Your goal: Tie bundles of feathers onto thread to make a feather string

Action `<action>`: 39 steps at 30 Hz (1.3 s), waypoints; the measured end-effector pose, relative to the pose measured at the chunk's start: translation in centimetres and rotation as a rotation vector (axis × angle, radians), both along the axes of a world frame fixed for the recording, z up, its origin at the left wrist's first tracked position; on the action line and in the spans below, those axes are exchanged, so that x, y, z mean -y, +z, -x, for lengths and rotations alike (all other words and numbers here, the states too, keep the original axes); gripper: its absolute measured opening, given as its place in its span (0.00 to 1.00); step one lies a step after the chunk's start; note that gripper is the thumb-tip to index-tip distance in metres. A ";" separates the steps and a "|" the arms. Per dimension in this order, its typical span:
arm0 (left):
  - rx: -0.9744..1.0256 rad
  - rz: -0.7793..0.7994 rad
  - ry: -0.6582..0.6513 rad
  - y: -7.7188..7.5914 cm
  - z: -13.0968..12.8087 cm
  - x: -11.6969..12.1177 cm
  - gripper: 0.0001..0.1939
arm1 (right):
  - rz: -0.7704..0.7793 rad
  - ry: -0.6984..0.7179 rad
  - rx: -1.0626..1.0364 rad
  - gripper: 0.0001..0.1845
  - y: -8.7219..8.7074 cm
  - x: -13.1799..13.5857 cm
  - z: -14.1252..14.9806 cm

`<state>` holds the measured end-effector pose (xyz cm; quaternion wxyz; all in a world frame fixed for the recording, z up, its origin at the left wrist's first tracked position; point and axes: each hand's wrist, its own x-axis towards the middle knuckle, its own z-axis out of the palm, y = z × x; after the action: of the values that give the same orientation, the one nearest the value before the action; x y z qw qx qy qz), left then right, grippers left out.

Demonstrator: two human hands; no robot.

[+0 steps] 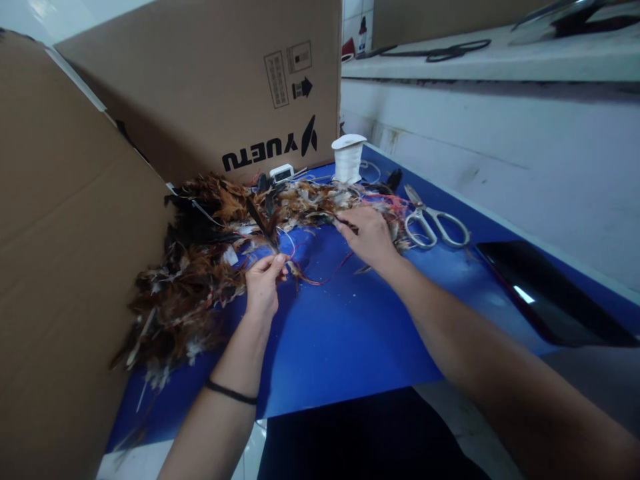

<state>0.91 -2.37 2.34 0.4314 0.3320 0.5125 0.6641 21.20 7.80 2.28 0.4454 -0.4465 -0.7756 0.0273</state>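
Observation:
My left hand [263, 283] is closed, thumb against forefinger, on a small bunch of brown and dark feathers [270, 230] that points up and away. A pinkish-red thread [320, 283] curves from near that hand over the blue tabletop. At the edge of the long feather pile [295, 200], my right hand [367, 233] reaches in with its fingers pinched, and a dark feather appears to be between the tips. Brown, black and whitish feathers [175, 293] also lie heaped to the left of my left hand.
Scissors [434, 223] lie right of my right hand, and a black phone or tablet [550, 287] is farther right. A white thread spool [349, 159] and a small white device [281, 173] stand behind the feathers. Cardboard [200, 87] walls the blue table [350, 347] at left and back.

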 end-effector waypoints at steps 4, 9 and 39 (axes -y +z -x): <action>0.018 0.001 -0.039 -0.1 0.0 -0.1 0.15 | 0.088 0.010 -0.288 0.07 0.7 0.2 -0.4; -0.002 0.029 -0.106 -0.2 0.0 0.0 0.14 | 0.220 0.081 -0.499 0.08 1.2 0.5 -0.1; -0.252 0.031 -0.023 -0.8 0.6 -0.2 0.14 | -0.073 -0.023 0.390 0.15 0.6 2.1 0.2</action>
<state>0.30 -2.16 1.50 0.3761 0.4119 0.5692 0.6040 20.96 5.74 2.87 0.3029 -0.4357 -0.8425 -0.0933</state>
